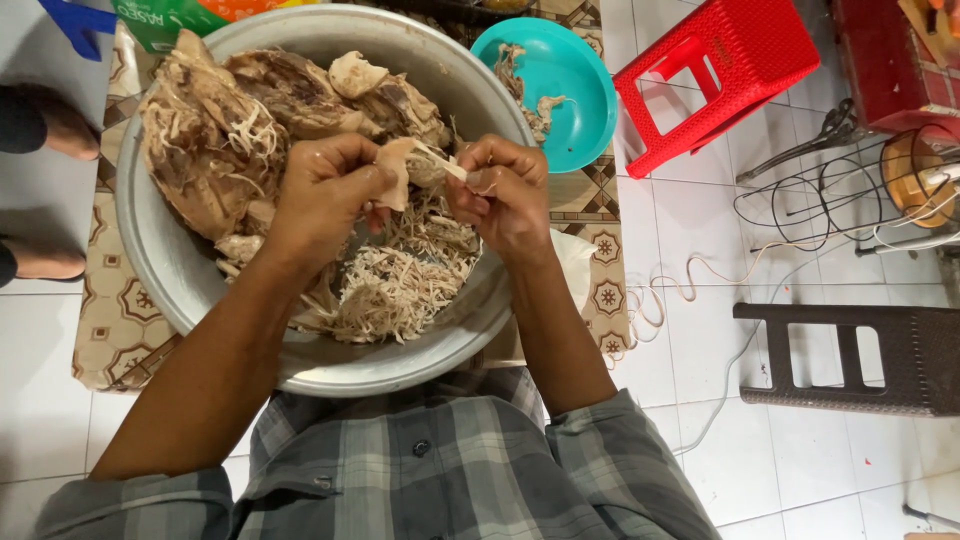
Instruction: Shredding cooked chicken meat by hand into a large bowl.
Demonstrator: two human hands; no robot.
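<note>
Over the metal bowl point(150, 260), left hand point(325, 195) and right hand point(505, 195) held a chicken piece point(405, 165), fingers pinched on it. Meat looked soft, light, greasy; best gripped at opposite edges along the grain.

Pale cooked chicken piece point(400, 170) pinched above shredded meat point(395, 290), strand pulled sideways.

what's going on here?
A person is pulling apart a piece of cooked chicken with both hands over a big metal bowl. The left hand grips the piece; the right hand pinches a strip off it. Shredded meat lies piled below, whole pieces behind. A teal bowl holds scraps.
</note>
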